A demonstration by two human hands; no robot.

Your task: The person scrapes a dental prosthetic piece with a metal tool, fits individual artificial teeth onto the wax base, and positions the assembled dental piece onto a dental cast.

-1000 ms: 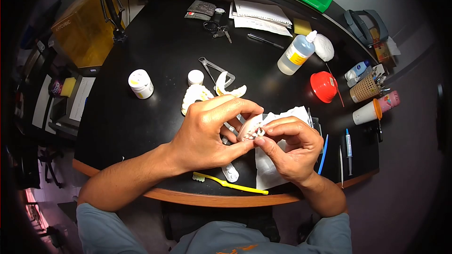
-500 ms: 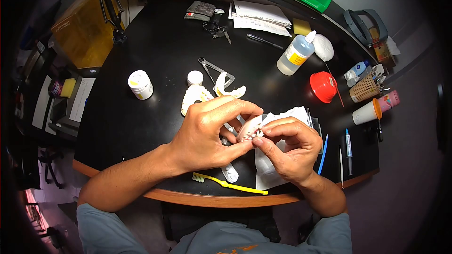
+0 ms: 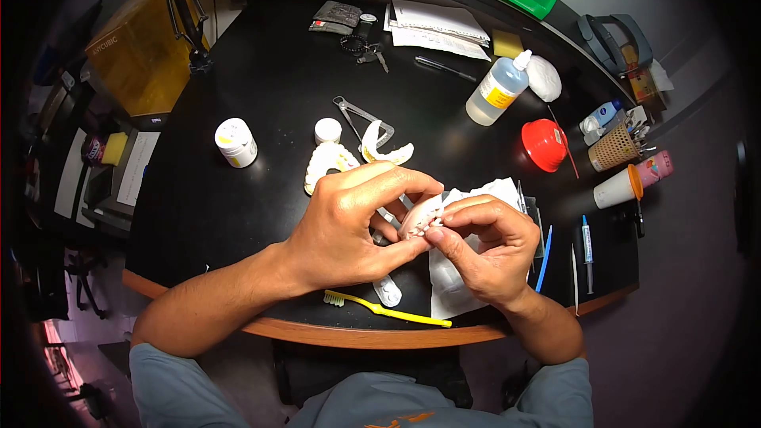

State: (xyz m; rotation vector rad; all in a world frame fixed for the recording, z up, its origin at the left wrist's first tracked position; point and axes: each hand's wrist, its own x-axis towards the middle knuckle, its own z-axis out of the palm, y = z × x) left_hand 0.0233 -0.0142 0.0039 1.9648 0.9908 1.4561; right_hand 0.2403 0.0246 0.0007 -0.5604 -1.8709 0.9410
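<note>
My left hand is wrapped around a pale pink dental model with white teeth, its thumb below and fingers above. At the model's right end, the thumb and forefinger of my right hand are pinched together on a small white tooth-like piece. The fingertips largely cover this piece, and whether it is separate from the model I cannot tell. Under my hands lies a white paper towel. Just beyond my left hand are a cream dental cast and a curved row of teeth.
A yellow toothbrush lies along the front edge. Metal calipers, a white jar and its lid stand farther back. To the right are a clear bottle, a red bowl, a syringe and a blue stick.
My right fingertips have shifted slightly and closed in against the model's teeth, and the dark gap beside the small piece no longer shows. My left hand and the model stay in place.
</note>
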